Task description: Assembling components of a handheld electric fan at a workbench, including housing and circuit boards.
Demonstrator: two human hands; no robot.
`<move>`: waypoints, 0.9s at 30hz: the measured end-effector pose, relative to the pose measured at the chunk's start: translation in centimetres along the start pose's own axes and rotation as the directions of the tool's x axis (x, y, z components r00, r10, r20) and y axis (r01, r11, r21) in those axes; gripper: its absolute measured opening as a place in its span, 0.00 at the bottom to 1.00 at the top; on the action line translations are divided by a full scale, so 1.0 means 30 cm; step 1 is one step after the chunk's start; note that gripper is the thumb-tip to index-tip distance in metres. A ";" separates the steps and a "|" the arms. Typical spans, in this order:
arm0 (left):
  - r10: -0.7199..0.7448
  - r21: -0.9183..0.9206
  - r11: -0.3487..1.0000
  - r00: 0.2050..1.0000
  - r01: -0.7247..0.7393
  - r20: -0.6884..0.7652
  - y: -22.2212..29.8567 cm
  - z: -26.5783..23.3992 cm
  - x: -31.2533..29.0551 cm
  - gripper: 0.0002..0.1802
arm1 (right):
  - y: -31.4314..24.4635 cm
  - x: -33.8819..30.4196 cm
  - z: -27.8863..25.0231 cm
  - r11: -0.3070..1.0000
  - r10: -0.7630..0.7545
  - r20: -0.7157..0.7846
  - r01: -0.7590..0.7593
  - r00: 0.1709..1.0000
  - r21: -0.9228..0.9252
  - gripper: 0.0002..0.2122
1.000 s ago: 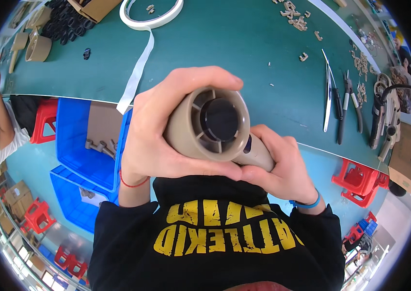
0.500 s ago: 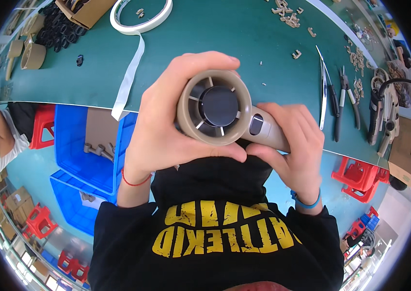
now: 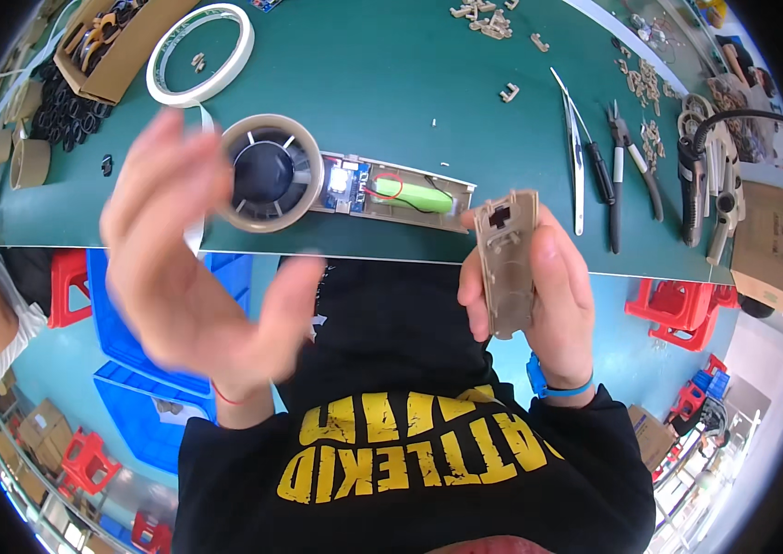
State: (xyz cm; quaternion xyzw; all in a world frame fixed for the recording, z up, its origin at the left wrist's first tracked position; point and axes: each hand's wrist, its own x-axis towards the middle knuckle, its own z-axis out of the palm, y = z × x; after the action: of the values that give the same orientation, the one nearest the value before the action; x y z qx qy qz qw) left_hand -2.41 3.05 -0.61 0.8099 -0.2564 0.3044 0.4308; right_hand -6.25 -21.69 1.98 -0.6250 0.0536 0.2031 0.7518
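A beige handheld fan (image 3: 273, 174) lies on the green table with its handle pointing right. The handle's inside is exposed: a blue circuit board (image 3: 345, 187) with a lit spot, thin red and black wires, and a green cylindrical battery (image 3: 416, 196). My left hand (image 3: 193, 277), blurred by motion, is by the fan's round head with thumb and fingers spread, holding nothing. In my right hand (image 3: 560, 300) is the beige handle cover (image 3: 508, 268), tilted so its hollow inner side shows, just beyond the handle's right end.
A roll of white tape (image 3: 246, 60) with a loose strip lies behind the fan. Tweezers (image 3: 576, 166), a screwdriver (image 3: 599, 173) and pliers (image 3: 627, 166) lie to the right. Several small beige clips (image 3: 488, 25) are scattered at the back. Blue bins (image 3: 138, 406) stand below the table's left edge.
The fan, held in both hands before, now lies on the table with its handle opened. My right hand has the cover away from it; my left hand has let go and moved left.
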 end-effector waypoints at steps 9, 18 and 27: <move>-0.380 -0.659 -0.120 0.579 0.742 0.721 0.245 0.127 -0.085 0.61 | 0.012 -0.047 0.020 0.952 -0.133 0.267 0.198 0.954 -0.232 0.09; -0.353 -0.542 -0.694 0.433 0.474 0.830 0.248 0.191 -0.131 0.42 | 0.040 -0.027 0.081 0.880 -0.067 0.089 0.100 0.994 -0.464 0.13; -0.325 -0.534 -0.678 0.445 0.505 0.834 0.217 0.197 -0.146 0.32 | -0.001 -0.022 0.076 0.898 0.115 0.090 -0.065 0.989 -0.435 0.18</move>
State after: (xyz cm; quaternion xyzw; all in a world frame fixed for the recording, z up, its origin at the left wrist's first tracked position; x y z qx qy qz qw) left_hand -8.19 -4.58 -2.83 0.1497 0.0675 -0.3458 0.9238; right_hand -7.24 -19.65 2.73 -0.7599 -0.0065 0.2793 0.5869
